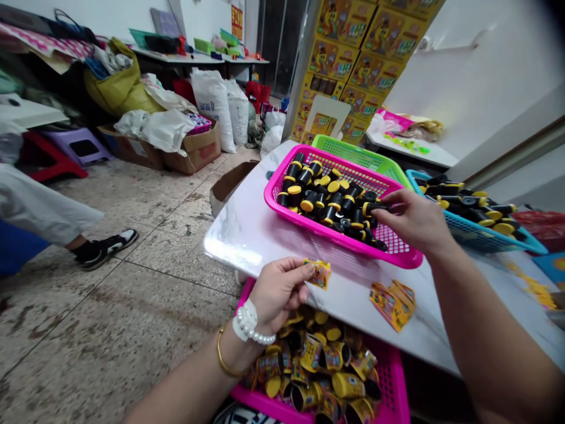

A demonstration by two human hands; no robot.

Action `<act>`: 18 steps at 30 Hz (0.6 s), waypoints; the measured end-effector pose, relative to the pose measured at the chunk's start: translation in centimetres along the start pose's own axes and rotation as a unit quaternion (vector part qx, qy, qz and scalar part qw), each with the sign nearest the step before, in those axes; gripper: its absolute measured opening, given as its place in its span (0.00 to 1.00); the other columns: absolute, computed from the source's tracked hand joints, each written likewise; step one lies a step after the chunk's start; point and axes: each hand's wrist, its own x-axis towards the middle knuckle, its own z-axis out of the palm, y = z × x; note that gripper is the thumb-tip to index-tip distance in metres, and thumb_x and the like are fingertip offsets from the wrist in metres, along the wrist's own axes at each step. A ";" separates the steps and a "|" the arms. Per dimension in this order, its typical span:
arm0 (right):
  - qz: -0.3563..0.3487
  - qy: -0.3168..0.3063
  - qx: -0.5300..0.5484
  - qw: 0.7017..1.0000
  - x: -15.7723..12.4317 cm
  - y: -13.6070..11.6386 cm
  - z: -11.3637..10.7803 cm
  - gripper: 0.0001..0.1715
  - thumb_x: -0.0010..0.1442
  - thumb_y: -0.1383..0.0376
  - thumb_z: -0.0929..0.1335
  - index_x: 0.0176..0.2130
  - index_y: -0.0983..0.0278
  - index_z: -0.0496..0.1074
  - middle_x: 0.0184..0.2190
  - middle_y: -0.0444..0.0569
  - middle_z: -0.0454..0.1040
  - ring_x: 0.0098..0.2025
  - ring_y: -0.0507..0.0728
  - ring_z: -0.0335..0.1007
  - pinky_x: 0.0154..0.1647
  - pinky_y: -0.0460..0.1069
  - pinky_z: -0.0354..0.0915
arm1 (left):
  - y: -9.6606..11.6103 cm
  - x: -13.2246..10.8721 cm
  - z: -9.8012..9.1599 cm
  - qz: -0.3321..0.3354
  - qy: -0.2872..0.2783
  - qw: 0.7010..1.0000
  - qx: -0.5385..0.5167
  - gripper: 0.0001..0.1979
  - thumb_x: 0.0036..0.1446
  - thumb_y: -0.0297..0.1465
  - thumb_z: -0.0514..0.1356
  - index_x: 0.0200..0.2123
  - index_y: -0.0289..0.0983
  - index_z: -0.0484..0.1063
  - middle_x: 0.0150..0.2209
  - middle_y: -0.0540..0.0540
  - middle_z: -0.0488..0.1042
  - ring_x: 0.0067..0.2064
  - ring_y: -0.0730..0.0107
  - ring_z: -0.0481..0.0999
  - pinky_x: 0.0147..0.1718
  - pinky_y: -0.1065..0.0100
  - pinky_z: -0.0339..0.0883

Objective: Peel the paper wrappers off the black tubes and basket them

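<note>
White-veined marble tabletop point(260, 232) leaves me a bare strip along its left edge and another between the magenta basket point(320, 231) and the near edge, where a small pile of yellow printed wrappers point(392, 304) lies. My right hand point(412, 222) reaches in over the basket's right rim, wrist raised, thumb and fingers pinched shut on one black cylinder point(377, 207) just above the heap of yellow-ended black cylinders point(320, 200). My left hand point(278, 292) sits at the near edge, its thumb and forefinger closed on a single yellow wrapper point(318, 274). Just below, a second magenta basket point(391, 383) brims with wrapped yellow cylinders point(311, 356). A blue basket point(481, 232) sits off to the right, and a green basket point(353, 152) lies behind.
</note>
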 end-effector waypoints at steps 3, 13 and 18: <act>-0.024 -0.019 0.164 0.986 -4.1 -1.9 -1.4 0.28 0.60 0.52 0.73 0.55 0.62 0.72 0.37 0.50 0.76 0.31 0.56 0.75 0.30 0.51 0.70 | -0.1 0.2 0.1 -0.003 0.003 0.999 -0.048 0.13 0.51 0.32 0.71 0.34 0.30 0.74 0.26 0.46 0.78 0.13 0.88 0.61 0.11 0.81 0.40; -0.229 -0.154 -0.014 0.961 -13.8 -6.2 2.6 0.20 0.66 0.66 0.67 0.57 0.61 0.72 0.39 0.53 0.75 0.39 0.62 0.72 0.39 0.56 0.71 | -0.8 0.1 0.6 -0.017 -0.006 0.998 -0.065 0.13 0.47 0.30 0.74 0.33 0.29 0.77 0.22 0.49 0.76 0.13 0.87 0.63 0.10 0.83 0.45; -0.079 -0.110 0.155 0.979 -13.6 -6.1 2.5 0.16 0.58 0.64 0.73 0.47 0.60 0.73 0.37 0.49 0.77 0.36 0.59 0.74 0.37 0.52 0.72 | -0.5 0.1 0.7 -0.023 0.002 0.996 -0.083 0.10 0.46 0.28 0.74 0.30 0.29 0.78 0.23 0.48 0.77 0.13 0.88 0.63 0.10 0.83 0.45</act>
